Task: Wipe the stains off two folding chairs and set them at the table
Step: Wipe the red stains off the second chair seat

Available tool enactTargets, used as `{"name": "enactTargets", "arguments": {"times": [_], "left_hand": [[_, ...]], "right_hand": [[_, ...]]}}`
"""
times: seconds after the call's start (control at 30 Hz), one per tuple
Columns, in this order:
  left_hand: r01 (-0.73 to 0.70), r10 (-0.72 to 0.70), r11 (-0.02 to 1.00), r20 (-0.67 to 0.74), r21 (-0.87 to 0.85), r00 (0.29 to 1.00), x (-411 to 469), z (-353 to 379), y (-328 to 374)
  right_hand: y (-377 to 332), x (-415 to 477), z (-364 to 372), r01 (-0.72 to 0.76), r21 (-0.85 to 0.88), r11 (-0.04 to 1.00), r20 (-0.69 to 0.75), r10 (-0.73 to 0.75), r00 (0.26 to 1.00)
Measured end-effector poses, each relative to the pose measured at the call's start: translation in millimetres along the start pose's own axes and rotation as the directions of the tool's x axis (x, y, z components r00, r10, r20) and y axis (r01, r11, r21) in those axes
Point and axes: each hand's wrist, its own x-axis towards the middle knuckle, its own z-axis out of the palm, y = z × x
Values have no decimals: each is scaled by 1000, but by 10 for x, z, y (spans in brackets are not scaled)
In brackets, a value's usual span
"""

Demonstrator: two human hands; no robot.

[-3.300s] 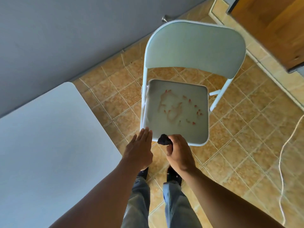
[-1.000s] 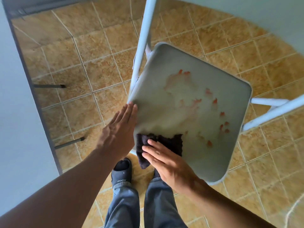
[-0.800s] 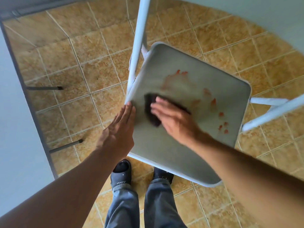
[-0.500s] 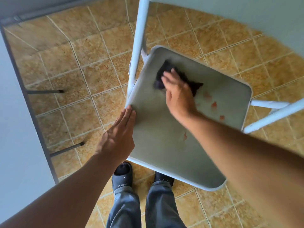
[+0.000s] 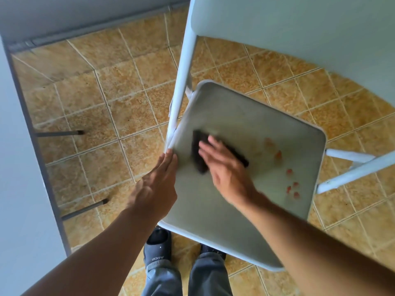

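Note:
A white folding chair (image 5: 245,112) stands open on the tiled floor right below me, its backrest (image 5: 299,28) at the top right. Several red stains (image 5: 290,184) dot the right side of the grey seat. My right hand (image 5: 222,165) lies flat on a dark cloth (image 5: 198,150), pressing it onto the left middle of the seat; the hand is motion-blurred. With fingers straight and together, my left hand (image 5: 156,184) rests against the seat's left edge and holds nothing. Only one chair is in view.
The white table (image 5: 19,167) fills the left edge, with its dark legs (image 5: 83,209) standing on the tan floor tiles (image 5: 102,116). A grey wall (image 5: 85,11) runs along the top. My feet in dark slippers (image 5: 158,244) stand just in front of the seat.
My right hand has slid the cloth from the seat's far left corner back toward the middle. The stains on the seat's left and centre are gone. The left hand has stayed put.

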Motion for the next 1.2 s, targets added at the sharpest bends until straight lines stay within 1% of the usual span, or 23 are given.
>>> {"name": "enactTargets", "arguments": {"times": [0.1, 0.17, 0.23, 0.3, 0.33, 0.4, 0.5, 0.6, 0.67, 0.7, 0.8, 0.9, 1.0, 1.1, 1.13, 1.2], "left_hand": [[-9, 8, 1000, 28, 30, 1000, 21, 12, 23], [13, -15, 999, 48, 36, 999, 27, 16, 29], [25, -27, 999, 46, 42, 999, 29, 7, 37], [27, -29, 999, 45, 43, 999, 36, -6, 59], [29, -31, 999, 46, 44, 998, 40, -16, 69], [33, -37, 998, 54, 61, 998, 45, -23, 79], [28, -34, 996, 63, 87, 997, 50, -10, 82], [36, -43, 997, 91, 75, 995, 47, -6, 92], [48, -55, 996, 84, 76, 995, 43, 4, 105], [51, -57, 996, 77, 79, 995, 49, 10, 111], [59, -66, 993, 66, 98, 996, 65, 15, 109], [30, -36, 993, 54, 111, 998, 54, 24, 85], [38, -42, 995, 49, 92, 998, 49, 26, 84], [32, -38, 994, 53, 101, 998, 55, 23, 107], [31, -37, 994, 54, 101, 998, 55, 21, 109], [21, -26, 995, 46, 98, 999, 52, 34, 105]], "right_hand": [[367, 824, -193, -118, -62, 991, -105, 112, 988], [514, 1246, -287, -203, -68, 977, -98, 196, 976], [524, 1425, -271, -291, -34, 956, -94, 287, 953], [383, 1351, -186, -360, 4, 933, -151, 356, 922], [280, 1223, -115, -353, 9, 935, -183, 349, 919], [42, 830, 23, -282, 48, 958, -191, 286, 939], [-324, 31, 173, -194, 139, 971, -106, 209, 972], [-615, -707, 223, -92, 147, 985, -7, 95, 995], [-609, -932, 216, -33, 147, 989, 38, 28, 999], [-537, -934, 201, -18, 143, 990, 39, 12, 999], [-206, -543, 121, -58, 131, 990, -43, 65, 997], [331, 258, -30, -133, 84, 988, -124, 142, 982], [754, 1005, -254, -279, 41, 959, -184, 282, 942], [765, 1245, -330, -391, 104, 914, -200, 405, 892], [685, 1198, -312, -400, 124, 908, -210, 418, 884], [467, 927, -207, -354, 132, 926, -227, 376, 898]]}}
